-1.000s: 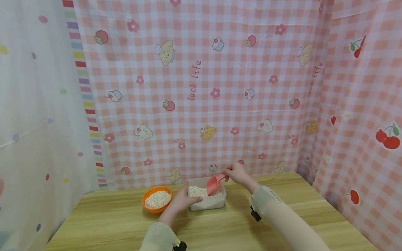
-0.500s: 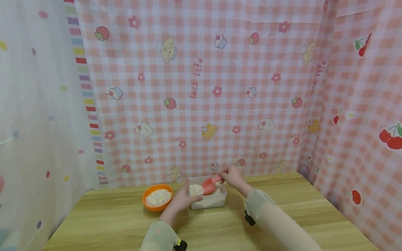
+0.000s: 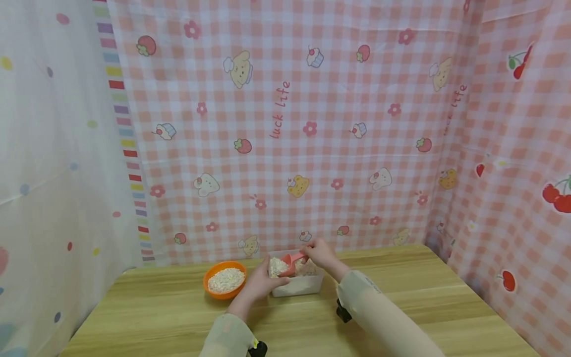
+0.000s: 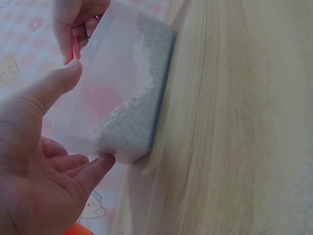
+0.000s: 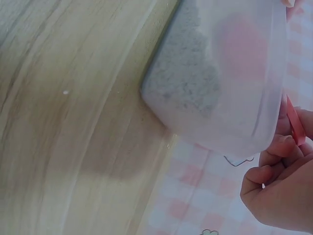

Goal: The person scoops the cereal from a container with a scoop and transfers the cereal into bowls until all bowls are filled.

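A translucent plastic container [image 3: 298, 286] of pale oat flakes [image 3: 278, 267] sits near the table's back edge. My left hand [image 3: 258, 281] holds its left end; in the left wrist view the thumb lies along the upper rim and fingertips touch the end wall. My right hand [image 3: 322, 254] grips the handle of a pink scoop [image 3: 290, 266] over the container. The scoop's blade is down inside, facing left against the flakes, and shows as a pink blur through the wall. In the right wrist view, curled fingers pinch the scoop handle [image 5: 295, 122].
Left of the container stands an orange bowl [image 3: 225, 296] filled with similar flakes. Both rest on a wood-grain table [image 3: 294, 327]. A pink checked curtain [image 3: 276, 163] hangs right behind the table, with more curtain at both sides. A few crumbs lie on the table.
My right hand has moved left and slightly down, pushing the scoop from the container's right part toward its left end. Flakes are heaped at the left. My left hand stays on the container.
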`<state>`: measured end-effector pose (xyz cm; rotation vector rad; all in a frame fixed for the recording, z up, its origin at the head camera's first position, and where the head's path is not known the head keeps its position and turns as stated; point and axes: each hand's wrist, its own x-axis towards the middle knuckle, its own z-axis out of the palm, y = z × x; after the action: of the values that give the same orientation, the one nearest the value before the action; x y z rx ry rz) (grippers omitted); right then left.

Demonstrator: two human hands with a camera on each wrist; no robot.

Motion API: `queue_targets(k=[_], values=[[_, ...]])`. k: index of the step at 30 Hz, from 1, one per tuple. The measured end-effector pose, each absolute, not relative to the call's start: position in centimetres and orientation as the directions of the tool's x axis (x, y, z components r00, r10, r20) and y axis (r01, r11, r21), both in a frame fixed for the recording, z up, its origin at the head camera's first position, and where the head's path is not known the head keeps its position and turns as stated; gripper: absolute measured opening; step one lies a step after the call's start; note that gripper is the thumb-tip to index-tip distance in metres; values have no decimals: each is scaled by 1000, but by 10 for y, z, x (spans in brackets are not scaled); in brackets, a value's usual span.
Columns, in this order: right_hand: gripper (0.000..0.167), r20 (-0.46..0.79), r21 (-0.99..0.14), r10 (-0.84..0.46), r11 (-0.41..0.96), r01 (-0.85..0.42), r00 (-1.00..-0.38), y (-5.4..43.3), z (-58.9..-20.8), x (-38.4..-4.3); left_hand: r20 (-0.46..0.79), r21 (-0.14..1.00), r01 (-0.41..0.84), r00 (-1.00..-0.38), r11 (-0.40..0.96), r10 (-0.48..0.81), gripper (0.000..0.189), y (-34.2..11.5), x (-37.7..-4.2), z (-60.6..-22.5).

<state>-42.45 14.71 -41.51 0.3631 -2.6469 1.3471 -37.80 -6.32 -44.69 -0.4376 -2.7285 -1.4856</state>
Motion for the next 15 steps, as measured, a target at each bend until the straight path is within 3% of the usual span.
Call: queue_targets(k=[15], values=[[25,164,-855,-89,484,-186,-982,169,-413,-424,150,826,258,-958,502,245,99,-64,-376,-447]])
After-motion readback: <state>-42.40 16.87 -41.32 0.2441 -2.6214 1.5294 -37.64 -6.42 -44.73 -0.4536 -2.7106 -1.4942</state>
